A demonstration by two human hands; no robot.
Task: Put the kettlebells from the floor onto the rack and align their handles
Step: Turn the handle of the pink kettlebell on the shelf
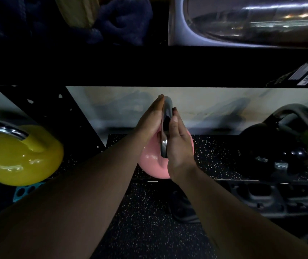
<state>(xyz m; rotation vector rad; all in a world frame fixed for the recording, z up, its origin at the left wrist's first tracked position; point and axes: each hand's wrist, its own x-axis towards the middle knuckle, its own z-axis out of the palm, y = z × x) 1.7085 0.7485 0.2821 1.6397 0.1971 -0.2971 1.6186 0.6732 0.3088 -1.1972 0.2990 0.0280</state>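
Note:
A pink kettlebell [152,162] with a chrome handle [166,120] sits at the front edge of the rack's lower shelf [222,163]. The handle runs front to back, edge-on to me. My left hand [149,120] lies flat against the handle's left side. My right hand [179,144] presses flat on its right side, fingers straight, so the handle is squeezed between both palms. A yellow kettlebell [22,157] stands on the shelf at the left and a black kettlebell [278,144] at the right.
A black upper shelf beam [149,66] crosses just above the hands. A slanted black rack upright [71,113] stands between the yellow and pink kettlebells. Speckled rubber floor [145,221] lies below, with a shoe [183,208] and dark stacked gear at the lower right.

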